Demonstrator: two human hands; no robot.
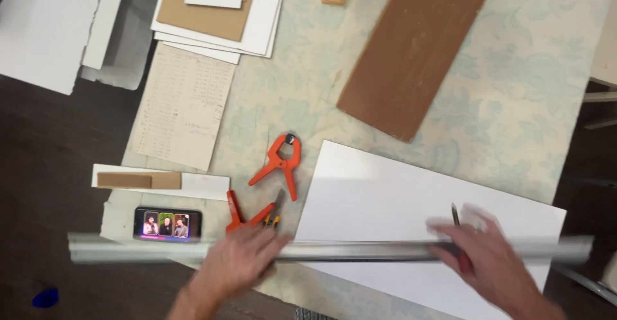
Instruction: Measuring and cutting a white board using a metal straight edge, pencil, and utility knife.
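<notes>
Beneath both hands, long metal straightedge (334, 250) across white board (385, 198).

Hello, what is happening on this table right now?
A person holds a long silver metal straightedge across the near edge of a large white board. The left hand presses on the straightedge; the right hand rests on it while holding a red-handled pen or knife. Two orange spring clamps lie nearby.
</notes>
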